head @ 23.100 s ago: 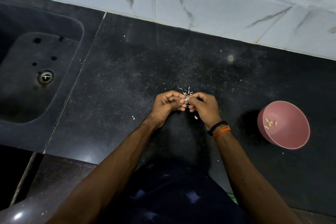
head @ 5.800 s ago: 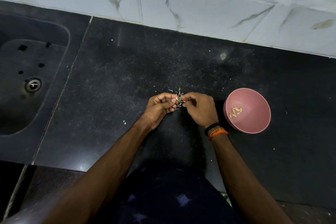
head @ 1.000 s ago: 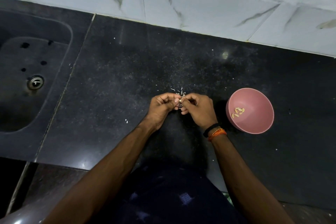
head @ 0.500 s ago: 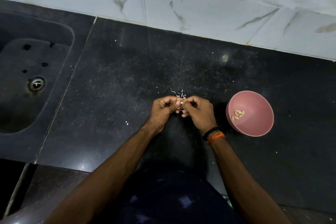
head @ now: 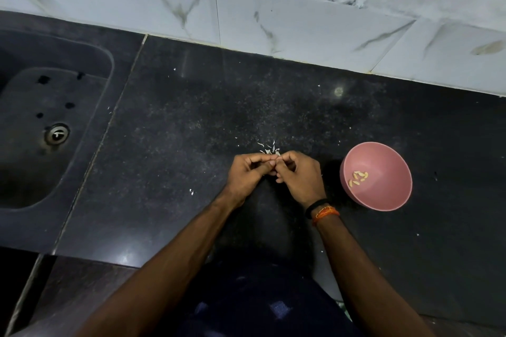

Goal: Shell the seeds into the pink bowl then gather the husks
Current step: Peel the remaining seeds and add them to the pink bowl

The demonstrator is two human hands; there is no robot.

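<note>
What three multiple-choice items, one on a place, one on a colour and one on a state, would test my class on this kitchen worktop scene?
1. Where does the round pink plastic bowl stand?
A. In the sink
B. On the black stone worktop, right of the hands
C. On the wall tiles

2. What colour are the shelled seeds in the bowl?
A. Pale yellow
B. Green
C. Black

3. How are the hands?
A. Flat on the worktop
B. Hanging apart
C. Fingertips together, pinching something small

Answers: 1 B, the bowl sits right of the right hand. 2 A, they look pale against the pink. 3 C, the left hand meets the right beside the pale husk pile.
</note>
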